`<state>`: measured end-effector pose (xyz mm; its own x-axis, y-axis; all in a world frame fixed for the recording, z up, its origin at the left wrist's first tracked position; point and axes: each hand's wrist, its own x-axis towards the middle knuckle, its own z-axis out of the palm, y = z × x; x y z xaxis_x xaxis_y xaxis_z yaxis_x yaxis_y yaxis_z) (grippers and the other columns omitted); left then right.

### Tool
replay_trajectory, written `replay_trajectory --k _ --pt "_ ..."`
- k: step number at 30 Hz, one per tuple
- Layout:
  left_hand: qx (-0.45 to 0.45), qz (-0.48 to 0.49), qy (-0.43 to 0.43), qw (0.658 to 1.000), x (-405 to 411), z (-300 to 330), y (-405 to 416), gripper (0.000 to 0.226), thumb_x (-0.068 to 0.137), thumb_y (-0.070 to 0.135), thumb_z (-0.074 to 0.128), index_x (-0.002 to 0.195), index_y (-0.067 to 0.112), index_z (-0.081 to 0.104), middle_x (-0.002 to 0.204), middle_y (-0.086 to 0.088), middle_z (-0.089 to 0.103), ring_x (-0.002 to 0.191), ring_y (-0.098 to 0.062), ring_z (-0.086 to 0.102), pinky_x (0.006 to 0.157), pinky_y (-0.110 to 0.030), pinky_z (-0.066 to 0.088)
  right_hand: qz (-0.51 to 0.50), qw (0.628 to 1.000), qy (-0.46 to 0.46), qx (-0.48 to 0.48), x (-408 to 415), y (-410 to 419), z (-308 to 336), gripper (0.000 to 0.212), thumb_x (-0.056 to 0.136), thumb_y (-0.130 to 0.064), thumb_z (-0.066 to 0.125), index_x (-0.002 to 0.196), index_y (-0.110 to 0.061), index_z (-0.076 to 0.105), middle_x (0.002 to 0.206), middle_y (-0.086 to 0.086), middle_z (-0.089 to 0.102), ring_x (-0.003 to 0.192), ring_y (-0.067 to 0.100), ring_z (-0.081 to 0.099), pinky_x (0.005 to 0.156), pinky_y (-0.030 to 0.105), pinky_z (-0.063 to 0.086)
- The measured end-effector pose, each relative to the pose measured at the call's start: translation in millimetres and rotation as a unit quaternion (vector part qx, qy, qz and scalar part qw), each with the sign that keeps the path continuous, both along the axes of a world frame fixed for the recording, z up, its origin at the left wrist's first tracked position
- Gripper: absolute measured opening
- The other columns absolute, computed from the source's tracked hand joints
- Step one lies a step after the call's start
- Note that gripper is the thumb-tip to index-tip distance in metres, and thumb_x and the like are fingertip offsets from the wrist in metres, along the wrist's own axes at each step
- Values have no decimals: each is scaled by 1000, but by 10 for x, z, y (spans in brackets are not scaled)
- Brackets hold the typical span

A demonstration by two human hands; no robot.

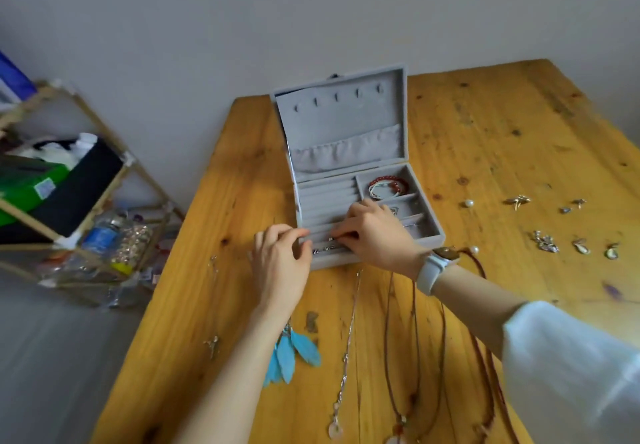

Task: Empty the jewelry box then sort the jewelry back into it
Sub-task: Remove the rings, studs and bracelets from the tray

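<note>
one open jewelry box (346, 138); left hand (280, 263) grips its front corner, right hand (374, 232) pinches perhaps a ring; two bracelets (386, 187) inside, five necklaces (348, 339) on table (502, 131).

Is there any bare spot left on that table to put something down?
Yes: the far right of the table, beyond the earrings, and the strip left of the jewelry box. It is crowded in front of the box, where necklaces lie under both arms.

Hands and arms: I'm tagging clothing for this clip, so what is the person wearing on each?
The left hand and its forearm are bare, with no sleeve in view. The right hand has a white-strapped wristwatch with a brownish round face, and a loose white fabric sleeve covers that arm's upper forearm.
</note>
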<state>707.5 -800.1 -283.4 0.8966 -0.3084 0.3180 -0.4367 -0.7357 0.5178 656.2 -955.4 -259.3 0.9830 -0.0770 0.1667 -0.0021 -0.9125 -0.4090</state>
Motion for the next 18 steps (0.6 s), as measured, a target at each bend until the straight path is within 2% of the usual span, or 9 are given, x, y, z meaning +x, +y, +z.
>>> replay_trajectory --k 2,4,7,10,14,18 --pt "-10 -1 -13 1000 3 -19 -8 16 77 13 69 92 17 72 98 -4 61 93 -30 50 83 -48 43 9 1000 -26 -15 -9 -8 -31 19 85 -24 59 100 -26 71 97 5 61 100 29 48 79 35 29" --pt "-4 -9 -31 999 14 -27 -20 17 74 13 71 91 17 72 98 -4 61 93 -30 51 82 -46 43 7 999 -13 -28 5 -1 -39 18 85 -24 58 99 -24 69 99 3 61 102 26 47 81 36 30" --pt "34 -34 -47 998 43 12 -52 17 74 17 72 91 20 72 100 -1 61 97 -26 48 78 -36 31 -3 999 38 -11 69 4 -4 17 86 -23 55 100 -21 65 106 1 58 108 22 42 84 34 27" --pt "67 -61 -28 995 89 71 -103 15 80 27 68 94 23 72 101 3 59 100 -20 43 75 -31 22 -4 998 56 -2 90 -21 24 15 86 -24 55 97 -20 65 104 2 58 107 21 42 85 34 27" --pt "76 -60 -31 995 116 103 -176 15 77 37 69 86 26 72 92 5 59 96 -19 43 71 -29 17 -38 995 0 91 -33 -130 28 10 85 -17 58 88 -15 67 91 2 58 95 23 47 85 39 40" --pt "90 -76 -63 991 90 98 -224 7 73 31 74 75 25 72 81 5 59 89 -20 47 68 -30 15 -73 988 -26 134 -215 -268 20 7 84 -12 59 86 -12 66 86 -2 52 88 16 47 81 32 41"
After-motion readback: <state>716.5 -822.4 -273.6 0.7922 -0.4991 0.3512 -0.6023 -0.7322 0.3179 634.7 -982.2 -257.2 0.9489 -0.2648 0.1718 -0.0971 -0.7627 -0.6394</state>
